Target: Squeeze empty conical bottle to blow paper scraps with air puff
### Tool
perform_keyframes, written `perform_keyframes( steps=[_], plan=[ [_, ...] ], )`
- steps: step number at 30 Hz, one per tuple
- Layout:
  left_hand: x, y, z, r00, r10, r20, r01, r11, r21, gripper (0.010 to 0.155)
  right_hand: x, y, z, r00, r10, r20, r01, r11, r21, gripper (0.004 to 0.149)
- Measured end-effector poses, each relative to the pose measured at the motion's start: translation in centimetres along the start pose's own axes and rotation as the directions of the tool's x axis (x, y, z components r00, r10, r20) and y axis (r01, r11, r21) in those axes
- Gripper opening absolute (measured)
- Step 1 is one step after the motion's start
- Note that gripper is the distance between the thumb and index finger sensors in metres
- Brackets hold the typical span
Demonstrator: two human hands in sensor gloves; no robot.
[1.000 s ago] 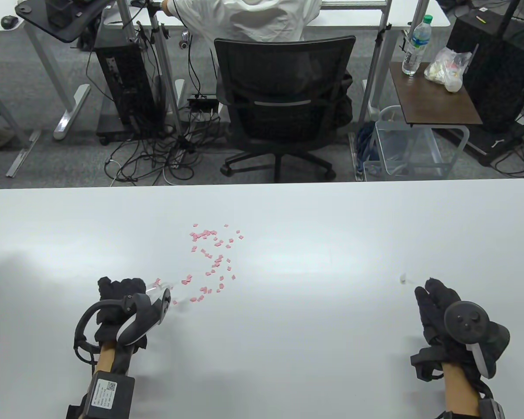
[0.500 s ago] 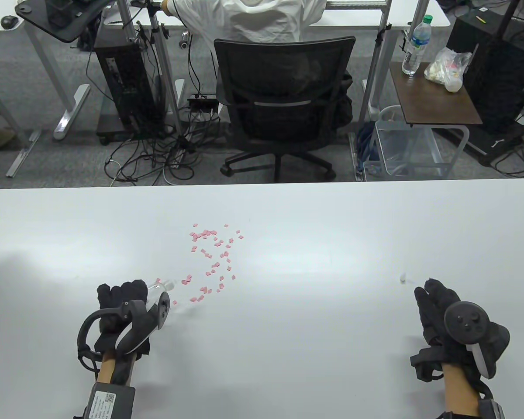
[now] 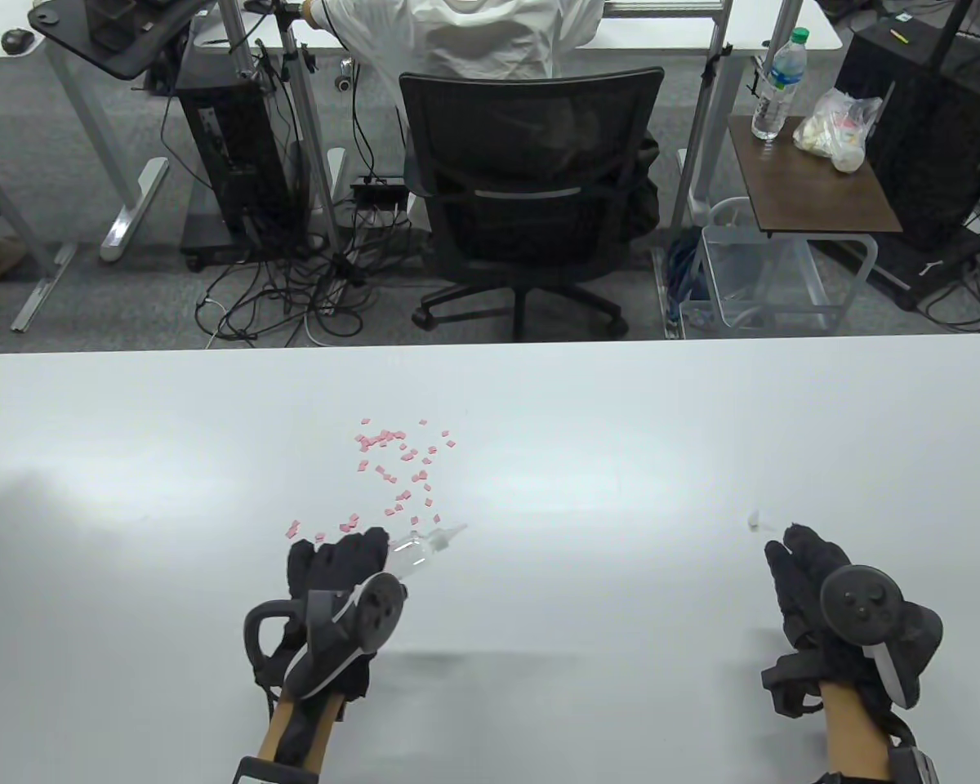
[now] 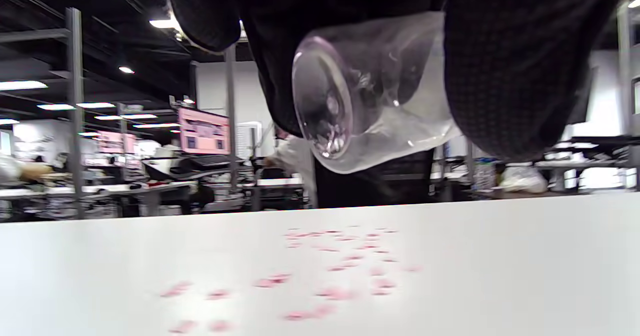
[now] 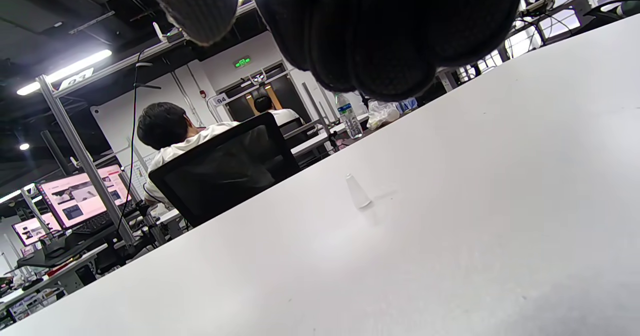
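On desk [image 3: 539, 653], your left hand [image 3: 339, 563] is gripping bottle [image 3: 415, 549]; its nozzle is pointing right of the scraps [image 3: 392, 474], risking a missed puff.

The table view looks down from above the person's side of the table [image 3: 588, 408], facing out across it to a chair [image 3: 531, 188] and desks beyond; both hands enter from its bottom edge. The left wrist view sits low, close under the left hand [image 4: 500, 51], looking level over the tabletop toward the same far desks, with the bottle [image 4: 360, 96] very near the lens. The right wrist view sits low and tilted under the right hand [image 5: 380, 31], facing the chair [image 5: 220, 166]. Table and left wrist views share the scraps [image 3: 400, 482]; table and right wrist views share the cap [image 5: 358, 191].
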State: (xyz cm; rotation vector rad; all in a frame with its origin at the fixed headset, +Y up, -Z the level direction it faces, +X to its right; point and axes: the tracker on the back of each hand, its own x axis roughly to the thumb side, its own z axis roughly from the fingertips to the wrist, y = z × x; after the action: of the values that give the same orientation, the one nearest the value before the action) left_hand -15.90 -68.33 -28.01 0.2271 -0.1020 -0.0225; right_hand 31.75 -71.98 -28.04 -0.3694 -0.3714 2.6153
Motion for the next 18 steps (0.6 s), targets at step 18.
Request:
perform_keyframes(
  steps=[18],
  plan=[
    [1.7,-2.8,2.2,0.983,0.108,0.148,-0.112,0.994,0.018,0.074,2.5,-0.2,0.3,0.996,0.063,0.064,-0.061,0.998,-0.033,0.045]
  ],
)
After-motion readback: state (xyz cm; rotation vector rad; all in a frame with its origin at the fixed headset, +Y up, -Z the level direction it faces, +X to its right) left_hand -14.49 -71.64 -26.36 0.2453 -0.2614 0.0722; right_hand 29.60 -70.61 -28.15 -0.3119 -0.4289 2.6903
